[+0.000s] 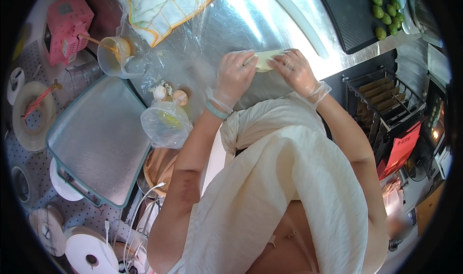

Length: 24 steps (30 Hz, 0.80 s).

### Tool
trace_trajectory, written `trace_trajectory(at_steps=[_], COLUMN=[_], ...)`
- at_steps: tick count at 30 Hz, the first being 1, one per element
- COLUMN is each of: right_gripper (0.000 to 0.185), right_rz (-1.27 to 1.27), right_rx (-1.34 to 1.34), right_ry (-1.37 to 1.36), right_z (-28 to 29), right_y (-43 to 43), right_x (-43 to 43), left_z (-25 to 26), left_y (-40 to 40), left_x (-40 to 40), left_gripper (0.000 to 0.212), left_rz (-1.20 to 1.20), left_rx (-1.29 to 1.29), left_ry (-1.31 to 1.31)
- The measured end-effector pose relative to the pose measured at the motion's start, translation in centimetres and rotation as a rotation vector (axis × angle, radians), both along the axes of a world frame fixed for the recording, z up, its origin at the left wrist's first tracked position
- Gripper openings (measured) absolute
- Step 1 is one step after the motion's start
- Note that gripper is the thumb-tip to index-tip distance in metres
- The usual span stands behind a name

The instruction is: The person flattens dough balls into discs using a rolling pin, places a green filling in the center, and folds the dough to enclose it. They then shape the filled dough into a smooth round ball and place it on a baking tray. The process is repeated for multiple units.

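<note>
A flattened piece of pale dough (267, 61) is stretched between my two hands, close above the near edge of a steel worktop (231, 28). My left hand (237, 71), in a clear plastic glove, grips its left end. On the other end the fingers of my gloved right hand (294, 69) are closed. A pale rolling pin (300, 20) lies slantwise beyond my right hand. Left of my left hand sit cracked eggshells (170, 95) beside a clear plastic tub (166, 124) lined with a plastic bag.
Green oval pieces (387, 13) stand on a black mat (347, 24) at far right. A measuring jug (112, 66) holding a brush, a checked cloth (162, 13) and a pink device (67, 29) are at left. A tray (101, 140) leans against pegboard; a rack (383, 96) stands right.
</note>
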State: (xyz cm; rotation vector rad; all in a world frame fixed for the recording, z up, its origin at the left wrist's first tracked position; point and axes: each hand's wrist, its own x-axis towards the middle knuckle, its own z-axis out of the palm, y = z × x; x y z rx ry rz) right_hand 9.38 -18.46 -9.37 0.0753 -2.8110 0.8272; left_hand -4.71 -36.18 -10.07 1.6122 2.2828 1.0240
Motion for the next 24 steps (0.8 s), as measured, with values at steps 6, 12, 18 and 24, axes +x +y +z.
trace_trajectory(at_steps=[6,12,18,24], right_gripper=[0.035,0.034,0.025,0.013], right_rz=[0.015,0.022,-0.020,-0.279], right_rx=[-0.014,-0.033,-0.181,-0.903], right_ry=[0.008,-0.007,-0.081,-0.492], right_z=[1.1,2.2,4.3,6.2], right_y=[-0.4,-0.9,-1.1,-1.3], right_x=[0.8,1.5,1.4,0.0], left_z=[0.8,2.2,3.1,6.0], left_y=[-0.9,-1.5,-1.7,-1.5], left_x=[1.0,1.7,1.7,1.1], left_gripper=[0.032,0.028,0.023,0.021], left_rz=[-0.033,-0.045,-0.052,0.160], left_rx=[-0.038,-0.068,-0.002,-0.278], left_ry=[-0.070,-0.089,-0.089,-0.998])
